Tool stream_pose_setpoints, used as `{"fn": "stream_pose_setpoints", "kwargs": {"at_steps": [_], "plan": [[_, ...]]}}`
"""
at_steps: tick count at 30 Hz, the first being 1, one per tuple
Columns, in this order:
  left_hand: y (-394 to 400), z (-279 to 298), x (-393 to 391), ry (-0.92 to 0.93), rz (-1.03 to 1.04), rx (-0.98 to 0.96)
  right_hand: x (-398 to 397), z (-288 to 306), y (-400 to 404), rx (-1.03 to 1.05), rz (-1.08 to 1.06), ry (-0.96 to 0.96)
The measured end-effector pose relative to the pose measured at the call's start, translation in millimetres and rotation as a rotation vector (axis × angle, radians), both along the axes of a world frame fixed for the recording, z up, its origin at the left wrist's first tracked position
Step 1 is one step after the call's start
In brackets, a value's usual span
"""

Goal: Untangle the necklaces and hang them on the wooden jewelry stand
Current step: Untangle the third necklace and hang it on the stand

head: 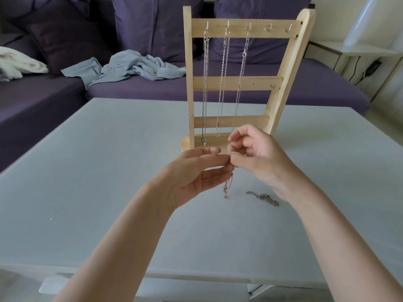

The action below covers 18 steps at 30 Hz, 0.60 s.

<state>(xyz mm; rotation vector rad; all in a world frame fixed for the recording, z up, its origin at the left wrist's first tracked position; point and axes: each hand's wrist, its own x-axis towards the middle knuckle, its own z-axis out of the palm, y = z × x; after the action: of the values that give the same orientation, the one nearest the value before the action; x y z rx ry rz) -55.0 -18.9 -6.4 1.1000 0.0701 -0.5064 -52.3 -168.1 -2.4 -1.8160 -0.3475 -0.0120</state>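
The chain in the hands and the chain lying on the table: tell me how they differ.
The held chain dangles from the pinching fingertips of the left hand and right hand; the loose chain lies bunched on the table, untouched. The held one hangs vertically; the loose one sprawls sideways. Both are thin and silvery.

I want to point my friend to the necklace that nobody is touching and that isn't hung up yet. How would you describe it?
Start at the wooden jewelry stand on the pale table, then look nearer, just beside the right hand's wrist. The loose necklace lies there in a crumpled line flat on the table, while the others hang from hooks or dangle from the fingers.
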Motion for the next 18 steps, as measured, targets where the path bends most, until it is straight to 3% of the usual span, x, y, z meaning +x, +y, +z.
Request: {"fn": "stream_pose_setpoints", "kwargs": {"at_steps": [4, 10, 13, 18], "plan": [[3, 2, 2, -0.038, 0.025, 0.043, 0, 3, -7, 0.132, 0.005, 0.040], [3, 0, 1, -0.196, 0.051, 0.250, 0, 3, -9, 0.061, 0.013, 0.072], [0, -2, 3, -0.341, 0.071, 0.418, 0, 2, -10, -0.003, 0.013, 0.106], [-6, -9, 6, -0.740, 0.043, 0.742, 0, 1, -10, -0.049, 0.011, 0.177]]}}
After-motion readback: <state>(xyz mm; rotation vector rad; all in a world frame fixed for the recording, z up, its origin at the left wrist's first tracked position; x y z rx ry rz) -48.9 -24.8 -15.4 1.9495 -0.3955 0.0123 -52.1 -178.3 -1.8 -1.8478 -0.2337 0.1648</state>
